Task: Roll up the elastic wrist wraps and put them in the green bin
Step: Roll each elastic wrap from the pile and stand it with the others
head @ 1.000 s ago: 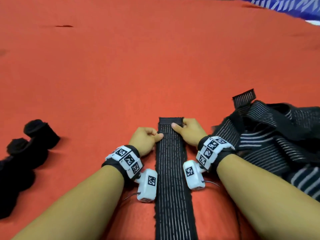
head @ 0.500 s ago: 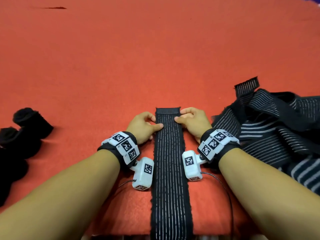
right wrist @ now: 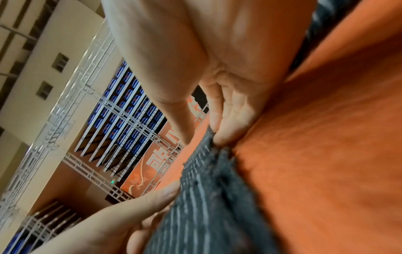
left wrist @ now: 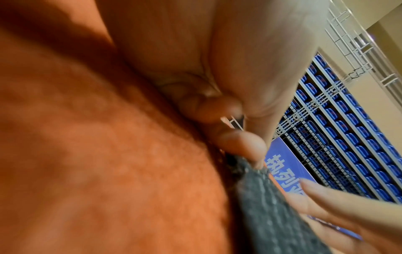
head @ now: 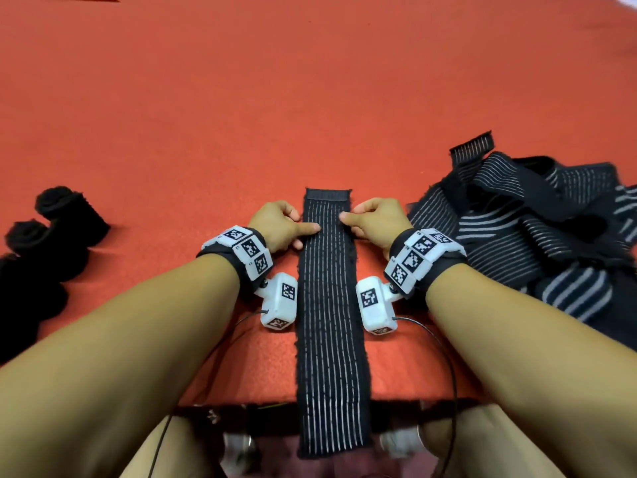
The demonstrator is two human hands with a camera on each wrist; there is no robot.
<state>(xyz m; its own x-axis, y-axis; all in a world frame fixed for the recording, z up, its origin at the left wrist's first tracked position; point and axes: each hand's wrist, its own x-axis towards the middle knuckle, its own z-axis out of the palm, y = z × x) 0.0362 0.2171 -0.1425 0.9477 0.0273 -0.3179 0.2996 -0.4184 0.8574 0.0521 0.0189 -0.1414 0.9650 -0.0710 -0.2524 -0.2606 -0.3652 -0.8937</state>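
Wrap (head: 329, 305), black with thin white stripes, lies flat and straight on orange table (head: 241, 115), near end hanging over the table's front edge. Left hand (head: 281, 224) sits at the wrap's left edge near the far end, thumb on top, fingers curled at the edge, pinching it. Right hand (head: 375, 219) mirrors it on the right edge, thumb on top, fingers tucked at the edge. Pile of loose wraps (head: 537, 236) sits to the right, touching the right wrist area. Rolled wraps (head: 51, 236) lie at far left, well apart. Green bin not in view.
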